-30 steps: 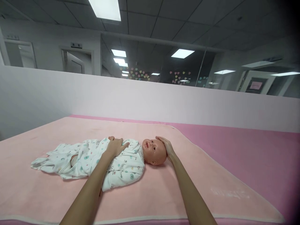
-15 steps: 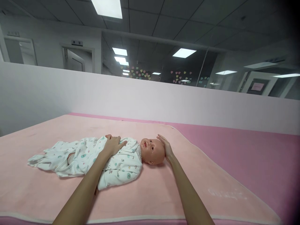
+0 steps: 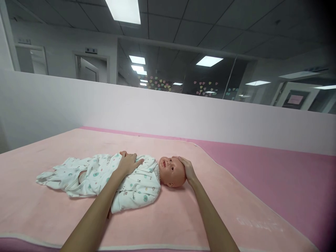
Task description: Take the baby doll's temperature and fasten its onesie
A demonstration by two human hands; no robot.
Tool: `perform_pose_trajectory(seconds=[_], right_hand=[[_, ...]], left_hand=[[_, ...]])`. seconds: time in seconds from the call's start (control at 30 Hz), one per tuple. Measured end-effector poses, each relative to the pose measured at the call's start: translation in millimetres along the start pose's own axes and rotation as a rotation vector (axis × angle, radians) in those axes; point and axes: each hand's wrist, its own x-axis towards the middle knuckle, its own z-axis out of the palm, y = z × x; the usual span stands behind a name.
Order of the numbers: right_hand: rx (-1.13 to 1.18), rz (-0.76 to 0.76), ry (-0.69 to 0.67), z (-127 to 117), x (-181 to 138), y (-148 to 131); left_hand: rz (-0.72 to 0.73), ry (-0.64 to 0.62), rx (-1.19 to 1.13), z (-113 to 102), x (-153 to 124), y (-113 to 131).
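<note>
A baby doll (image 3: pixel 172 173) lies on its back across a peach blanket (image 3: pixel 210 210), its head to the right and its legs to the left. It wears a white printed baby outfit (image 3: pixel 136 190) with small green and brown figures. My left hand (image 3: pixel 128 163) rests flat on the doll's chest and belly, thumb spread away from the fingers. Against the crown of the doll's head lies my right hand (image 3: pixel 187 168), open, with its fingers reaching over the forehead. The palm side of each hand is hidden.
Under the blanket is a pink padded surface (image 3: pixel 275 175), showing at the right and back. A low white wall (image 3: pixel 168 112) runs behind it. Beyond stand glass panes with heart stickers (image 3: pixel 159 84) and a door (image 3: pixel 89 70) standing ajar.
My right hand's fingers have come down from beside the head onto the doll's forehead. My left hand stays on the chest. The whole view has shifted slightly.
</note>
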Motion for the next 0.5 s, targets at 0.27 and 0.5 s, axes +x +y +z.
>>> perform_pose_trajectory(seconds=[0.27, 0.5], right_hand=[[0.066, 0.021, 0.104, -2, 6, 11], [0.062, 0.033, 0.106, -4, 6, 12]], left_hand=[[-0.009, -0.004, -0.021, 0, 1, 0], [-0.013, 0.003, -0.044, 1, 1, -1]])
